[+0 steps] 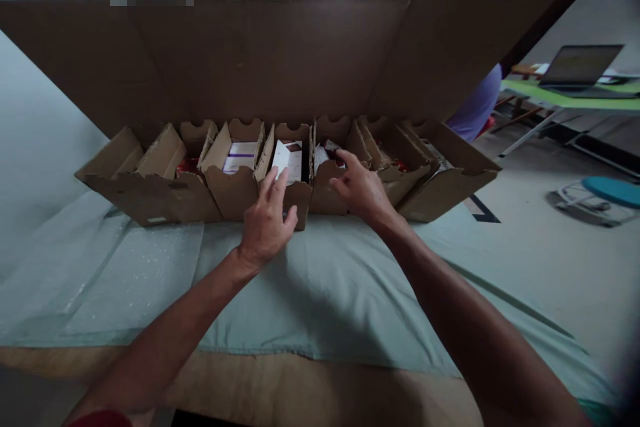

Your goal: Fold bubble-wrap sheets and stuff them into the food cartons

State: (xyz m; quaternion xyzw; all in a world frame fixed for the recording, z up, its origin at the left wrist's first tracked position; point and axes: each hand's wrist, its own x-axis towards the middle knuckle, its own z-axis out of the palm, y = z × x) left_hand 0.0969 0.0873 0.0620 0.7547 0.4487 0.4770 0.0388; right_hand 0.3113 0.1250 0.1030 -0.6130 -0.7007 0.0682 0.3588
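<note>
A row of brown cardboard bins [240, 197] stands on the cloth before me. My left hand [270, 217] is at the front of a middle bin, fingers stretched out and thumb apart. Its fingertips meet the lower edge of a white carton [295, 163] inside; whether they press on it I cannot tell. My right hand [363, 188] hangs over the bin just to the right, index finger extended and thumb apart. Under that finger lies a dark red item, beside a clear plastic wrapping [321, 156]. No object shows in either hand.
White-and-purple boxes [239, 159] fill a bin on the left. A tall cardboard panel [260, 60] rises behind the row. Bubble wrap [135, 273] lies at left on the pale green cloth [330, 287]. To the right are a blue stool [613, 191], a laptop [583, 70] and a person's purple clothing [477, 103].
</note>
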